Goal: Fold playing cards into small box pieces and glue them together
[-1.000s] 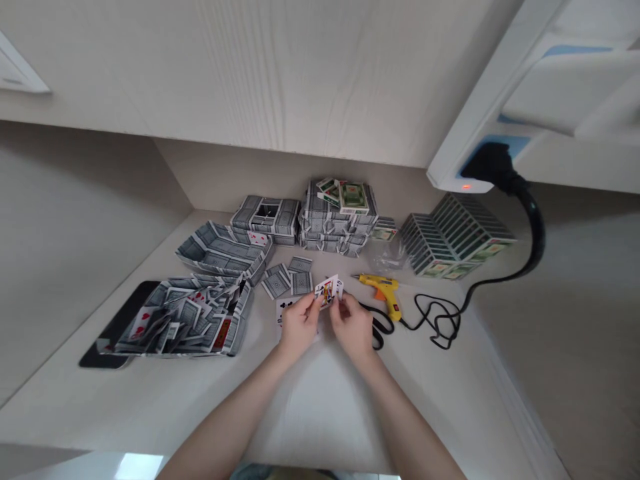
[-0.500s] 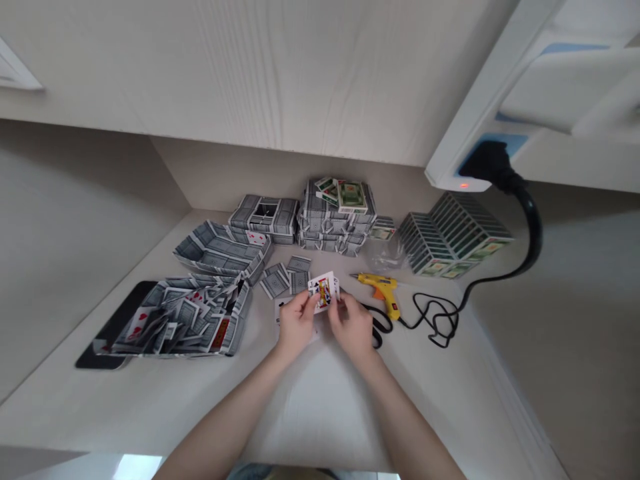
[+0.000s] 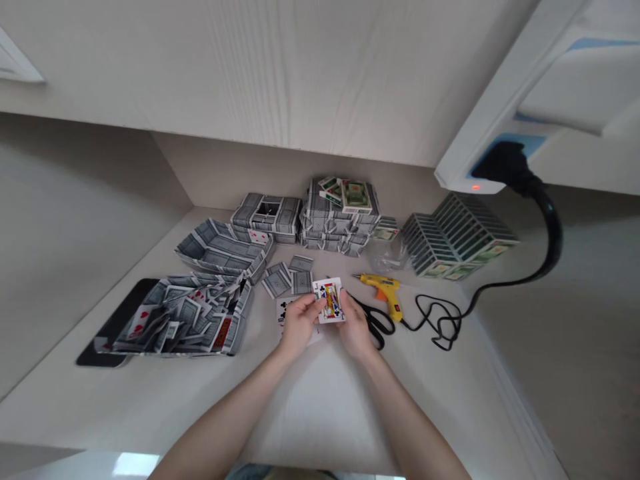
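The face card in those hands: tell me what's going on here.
A person's left hand and right hand hold the face card between them, picture side up. Black-handled scissors lie beside the right hand, with a yellow glue gun beyond. To the left, loose cards lie in a tray patterned with card backs.

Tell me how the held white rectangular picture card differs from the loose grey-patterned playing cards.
The white rectangular picture card shows its colourful face; the loose grey-patterned playing cards show their backs. The picture card is held in the left hand and right hand; the grey-patterned cards lie on the pale table. Both are rectangular with pale borders.
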Demonstrator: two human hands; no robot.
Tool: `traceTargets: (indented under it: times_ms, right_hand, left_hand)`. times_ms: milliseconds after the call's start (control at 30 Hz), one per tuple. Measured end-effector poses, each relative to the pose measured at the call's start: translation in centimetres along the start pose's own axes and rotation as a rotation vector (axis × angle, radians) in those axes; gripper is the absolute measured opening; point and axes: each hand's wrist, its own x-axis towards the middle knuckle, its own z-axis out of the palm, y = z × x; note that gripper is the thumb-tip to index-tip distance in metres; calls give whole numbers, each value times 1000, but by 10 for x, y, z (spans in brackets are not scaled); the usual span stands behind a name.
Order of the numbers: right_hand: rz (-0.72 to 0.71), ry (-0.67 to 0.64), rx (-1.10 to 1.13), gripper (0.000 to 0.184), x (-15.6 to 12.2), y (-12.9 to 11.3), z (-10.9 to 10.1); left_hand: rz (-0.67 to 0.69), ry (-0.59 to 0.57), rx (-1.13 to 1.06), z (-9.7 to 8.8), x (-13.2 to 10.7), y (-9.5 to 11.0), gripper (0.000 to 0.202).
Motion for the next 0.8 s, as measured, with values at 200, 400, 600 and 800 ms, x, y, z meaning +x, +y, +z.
traceTargets:
  times_ms: [200,400,600,800]
  right_hand:
    - [-155,94,-292,41,-1,0,-4]
    - [-295,88,-503,36,-7,-7,1]
    - [-417,145,-510,30,-10,-14,3]
    - [-344,205,-404,27,-11,-5,2]
  left_hand:
    - [37,2,91,-1,-1,0,35]
    - [241,109,350,-5,-1,0,39]
    - [158,65,374,-2,-6,1,37]
    - [280,73,475,-5,-6,-3,39]
